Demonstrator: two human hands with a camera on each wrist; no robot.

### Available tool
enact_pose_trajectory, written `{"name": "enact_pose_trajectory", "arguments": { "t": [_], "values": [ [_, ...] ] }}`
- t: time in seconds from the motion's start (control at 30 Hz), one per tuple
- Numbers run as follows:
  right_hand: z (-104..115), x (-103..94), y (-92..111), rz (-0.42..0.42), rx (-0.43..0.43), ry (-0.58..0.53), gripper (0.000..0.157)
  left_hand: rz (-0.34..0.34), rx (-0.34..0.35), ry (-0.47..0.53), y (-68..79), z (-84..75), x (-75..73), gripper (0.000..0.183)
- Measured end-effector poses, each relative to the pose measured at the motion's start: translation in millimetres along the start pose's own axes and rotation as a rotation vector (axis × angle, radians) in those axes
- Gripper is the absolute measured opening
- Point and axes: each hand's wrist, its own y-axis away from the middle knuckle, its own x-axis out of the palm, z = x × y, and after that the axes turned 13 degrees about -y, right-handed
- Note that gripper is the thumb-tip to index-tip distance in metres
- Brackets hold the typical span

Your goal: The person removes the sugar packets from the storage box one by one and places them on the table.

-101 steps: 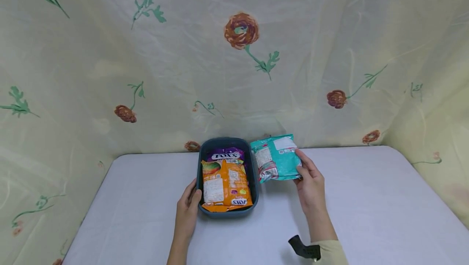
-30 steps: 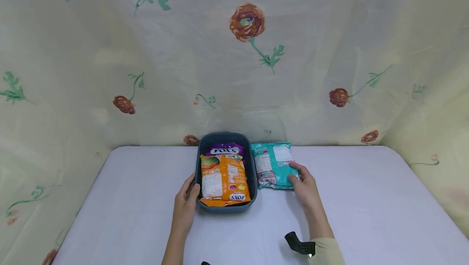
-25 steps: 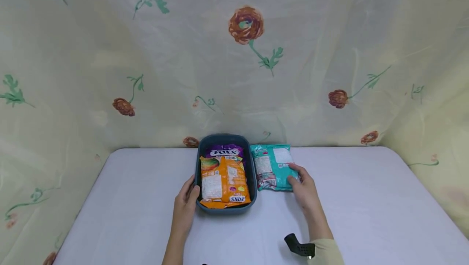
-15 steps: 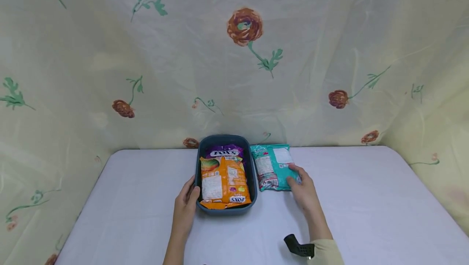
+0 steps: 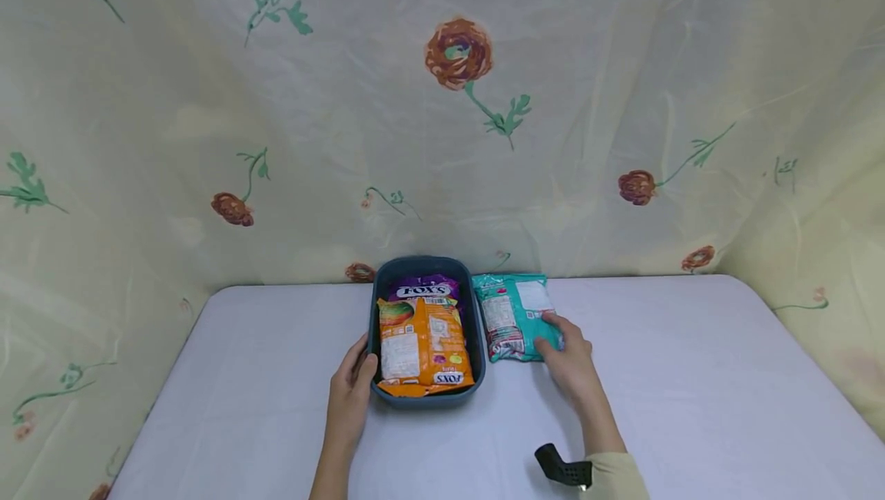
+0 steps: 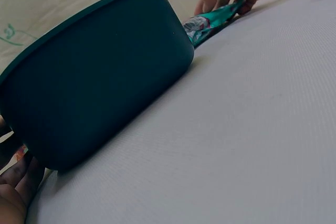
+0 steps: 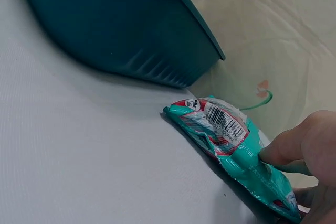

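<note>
A dark teal plastic bin (image 5: 429,402) stands on the white table. An orange FOX'S candy bag (image 5: 425,346) lies in it, over part of a purple FOX'S bag (image 5: 424,289). My left hand (image 5: 350,389) rests against the bin's left side, thumb at the rim and fingers along the outer wall. To the right of the bin, a turquoise candy bag (image 5: 515,316) lies back side up. My right hand (image 5: 570,354) pinches its lower right edge. The right wrist view shows the thumb (image 7: 286,148) on the bag's upper face, other fingers at its edge, and a barcode.
The white tabletop (image 5: 263,408) ends at a flower-printed curtain (image 5: 553,139) close behind the bin. A black bracket (image 5: 563,468) sits by my right sleeve (image 5: 611,477).
The turquoise bag, held up and tilted beside the bin at first, has come down onto the table. Most recently my right hand has shifted slightly left on it. The left hand stays at the bin.
</note>
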Motion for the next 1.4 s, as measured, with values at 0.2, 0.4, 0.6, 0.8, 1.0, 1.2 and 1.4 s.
{"name": "enact_pose_trajectory", "arguments": {
  "t": [0.2, 0.4, 0.6, 0.8, 1.0, 1.2, 1.4],
  "values": [
    [-1.7, 1.3, 0.6, -0.001, -0.035, 0.043, 0.052, -0.002, -0.006, -0.001, -0.2, 1.1, 0.0, 0.05],
    [-2.3, 0.3, 1.4, -0.013, -0.065, 0.095, 0.051, -0.004, -0.001, 0.003, 0.2, 1.0, 0.3, 0.049],
    [-3.2, -1.1, -0.3, -0.008, -0.099, 0.117, 0.052, -0.004, 0.011, 0.007, -0.8, 1.5, 1.3, 0.049],
    [-4.2, -1.2, -1.7, -0.004, -0.095, 0.129, 0.052, -0.004, 0.011, 0.012, -1.3, 2.9, 1.6, 0.049],
    [-3.6, -2.6, -1.5, -0.009, -0.085, 0.088, 0.054, -0.01, 0.006, 0.006, -0.7, 3.0, 1.7, 0.049],
    [-3.6, -5.5, -2.7, -0.025, -0.087, 0.012, 0.051, -0.013, 0.005, -0.001, -1.2, 2.3, 2.9, 0.049],
    [-1.5, -7.1, -1.9, -0.075, -0.09, -0.092, 0.047, -0.014, 0.006, -0.001, -0.9, 1.8, 2.4, 0.048]
  ]
}}
